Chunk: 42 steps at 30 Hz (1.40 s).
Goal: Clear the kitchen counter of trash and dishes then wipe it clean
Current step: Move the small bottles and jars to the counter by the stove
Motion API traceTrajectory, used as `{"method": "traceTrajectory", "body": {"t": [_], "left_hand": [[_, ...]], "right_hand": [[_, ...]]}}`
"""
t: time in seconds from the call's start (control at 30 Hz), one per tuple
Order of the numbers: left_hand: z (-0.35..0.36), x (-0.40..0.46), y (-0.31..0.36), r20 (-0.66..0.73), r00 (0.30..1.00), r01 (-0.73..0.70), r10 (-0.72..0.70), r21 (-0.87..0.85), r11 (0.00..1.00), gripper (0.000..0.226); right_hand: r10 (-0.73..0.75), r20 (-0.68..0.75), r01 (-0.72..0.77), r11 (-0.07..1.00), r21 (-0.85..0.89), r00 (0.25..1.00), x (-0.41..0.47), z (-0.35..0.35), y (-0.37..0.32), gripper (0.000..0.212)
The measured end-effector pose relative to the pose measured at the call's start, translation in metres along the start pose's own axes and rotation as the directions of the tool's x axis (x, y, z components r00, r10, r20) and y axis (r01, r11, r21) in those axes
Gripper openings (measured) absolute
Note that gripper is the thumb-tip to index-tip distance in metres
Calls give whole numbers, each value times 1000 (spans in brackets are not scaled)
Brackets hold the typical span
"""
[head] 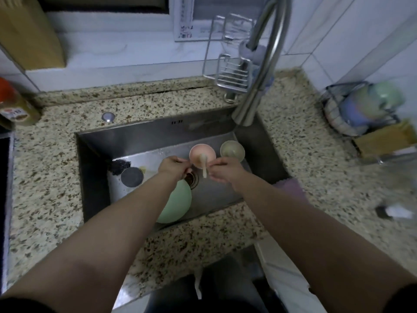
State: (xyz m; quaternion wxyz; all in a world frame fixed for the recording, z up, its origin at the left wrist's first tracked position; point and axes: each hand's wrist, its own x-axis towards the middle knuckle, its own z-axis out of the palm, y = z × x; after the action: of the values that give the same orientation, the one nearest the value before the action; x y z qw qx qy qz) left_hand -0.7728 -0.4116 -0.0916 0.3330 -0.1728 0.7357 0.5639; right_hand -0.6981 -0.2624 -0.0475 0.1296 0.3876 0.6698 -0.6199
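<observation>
Both my hands reach into the steel sink (140, 141). A pink bowl (198, 152) with a pale spoon (204, 168) leaning out of it sits between them. My left hand (174, 167) pinches the bowl's left edge and my right hand (225, 170) grips its right edge. An olive bowl (232, 149) stands just right of it. A light green plate (177, 205) lies at the sink's near side, partly under my left forearm. Both hands are just above the drain (193, 180).
A round drain stopper (132, 177) and a black scrubber (119, 164) lie at the sink's left. The faucet (261, 82) arches over the back right. A purple cloth (291, 188) lies on the speckled counter (45, 177). A dish rack (361, 109) holds bowls at the right.
</observation>
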Motion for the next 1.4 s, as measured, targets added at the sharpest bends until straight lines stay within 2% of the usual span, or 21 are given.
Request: {"method": "traceTrajectory", "body": {"t": [0.07, 0.17, 0.27, 0.37, 0.47, 0.57, 0.7, 0.8, 0.93, 1.13, 1.3, 1.4], "left_hand": [[19, -8, 14, 35, 999, -30, 29, 28, 999, 14], [54, -22, 36, 134, 988, -98, 79, 144, 985, 9], [102, -37, 51, 210, 971, -155, 111, 205, 966, 27], [155, -61, 59, 286, 945, -248, 160, 302, 921, 33], [201, -97, 58, 399, 892, -350, 213, 310, 884, 39], [242, -139, 50, 496, 835, -419, 238, 294, 859, 31], [291, -199, 34, 611, 762, -439, 216, 242, 865, 22], [325, -231, 20, 637, 746, -420, 197, 219, 881, 22], [369, -266, -7, 651, 730, -469, 205, 260, 844, 22], [408, -312, -36, 669, 724, -482, 169, 315, 817, 18], [438, -350, -59, 728, 672, -467, 135, 274, 841, 3], [454, -367, -70, 760, 639, -514, 120, 305, 802, 12]], "right_hand": [[-43, -30, 43, 999, -11, 999, -12, -25, -5, 10], [-35, -129, 52, 991, 123, 991, -27, -65, -8, 16], [-44, -224, 96, 969, 229, 974, -49, -114, -2, 5], [-48, -324, 133, 960, 246, 945, -77, -165, 16, 3], [-7, -425, 144, 945, 293, 905, -103, -210, 39, 5], [60, -480, 145, 914, 378, 875, -128, -251, 71, 18], [130, -525, 144, 882, 450, 841, -171, -301, 112, 13], [158, -577, 145, 884, 445, 802, -202, -330, 139, 10], [192, -631, 155, 878, 452, 752, -238, -366, 183, 20], [167, -650, 172, 889, 424, 742, -281, -398, 229, 3], [183, -650, 181, 874, 452, 738, -311, -417, 265, 14], [212, -664, 182, 862, 472, 717, -328, -423, 284, 16]]}}
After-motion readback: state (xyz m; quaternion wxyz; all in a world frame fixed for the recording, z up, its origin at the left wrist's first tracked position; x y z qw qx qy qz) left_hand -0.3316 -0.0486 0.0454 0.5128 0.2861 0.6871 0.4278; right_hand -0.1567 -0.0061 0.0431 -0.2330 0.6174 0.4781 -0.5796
